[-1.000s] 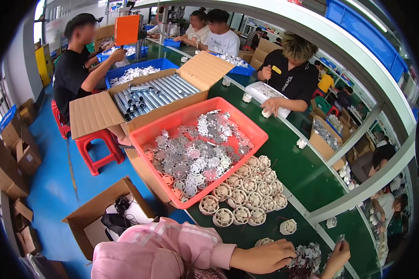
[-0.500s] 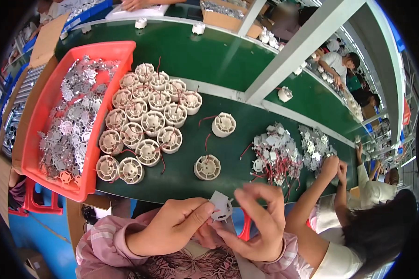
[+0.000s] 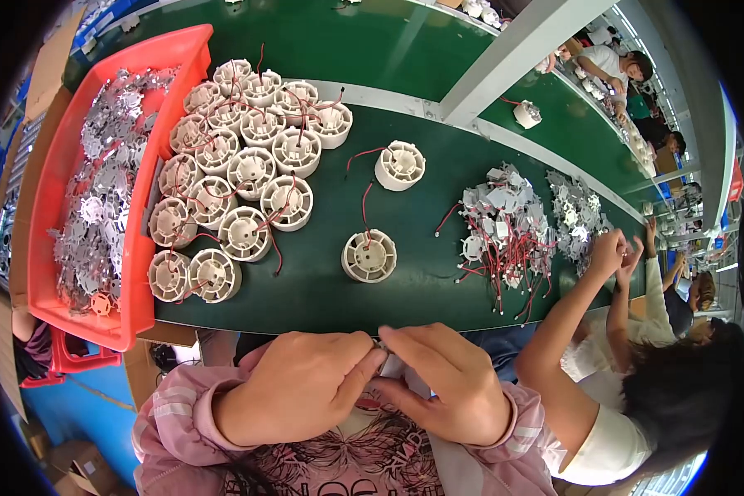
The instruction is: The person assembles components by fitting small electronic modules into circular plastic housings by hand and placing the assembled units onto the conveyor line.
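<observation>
Plate [image 3: 395, 366] Hemmed In

Mostly hidden, it is pinched in front of the table [image 3: 306, 296] by the left hand [image 3: 302, 384]; the fingers of the right hand [image 3: 450, 376], spread earlier, are now curled around it, grip unclear: two-handed work, apparently.

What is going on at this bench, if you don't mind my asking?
A person in a pink jacket holds a small pale piece, mostly hidden, between the left hand and the right hand. Ahead on the green worktop, round white plastic housings stand clustered beside a red tub of metal plates, with two more housings apart from them. Farther right lie a pile of pale plates with red wires and a silvery pile, near a co-worker's hand.
</observation>
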`<state>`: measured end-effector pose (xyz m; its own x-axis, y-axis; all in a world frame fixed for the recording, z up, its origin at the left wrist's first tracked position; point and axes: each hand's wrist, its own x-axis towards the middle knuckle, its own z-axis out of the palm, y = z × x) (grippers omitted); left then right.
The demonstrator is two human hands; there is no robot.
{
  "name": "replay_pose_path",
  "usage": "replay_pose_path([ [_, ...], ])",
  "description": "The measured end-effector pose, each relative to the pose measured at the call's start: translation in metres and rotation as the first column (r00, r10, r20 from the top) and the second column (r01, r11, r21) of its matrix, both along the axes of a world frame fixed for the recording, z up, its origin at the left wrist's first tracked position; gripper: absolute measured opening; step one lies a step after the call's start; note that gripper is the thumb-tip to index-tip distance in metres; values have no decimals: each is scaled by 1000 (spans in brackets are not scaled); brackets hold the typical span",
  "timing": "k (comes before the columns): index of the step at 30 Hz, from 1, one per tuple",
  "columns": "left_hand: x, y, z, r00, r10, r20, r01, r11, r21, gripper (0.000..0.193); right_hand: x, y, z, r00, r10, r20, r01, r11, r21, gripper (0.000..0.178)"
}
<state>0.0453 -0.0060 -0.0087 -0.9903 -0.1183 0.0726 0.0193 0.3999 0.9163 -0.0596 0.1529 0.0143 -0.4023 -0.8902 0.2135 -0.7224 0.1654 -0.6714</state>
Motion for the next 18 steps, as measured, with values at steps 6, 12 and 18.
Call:
replay_pose_path([
  [6,-30,-16,-13,958,78,-276,-127,978,-165,17,-17,-5,-1,996,-70,-57,73,996,50,48],
  [12,-60,-21,-26,970,101,-222,-207,820,-533,43,-45,-3,-3,997,75,0,-74,995,-62,46],
  [18,-55,-30,-26,987,124,-102,-160,799,-580,44,-53,-30,-35,981,192,0,-191,974,-123,46],
])
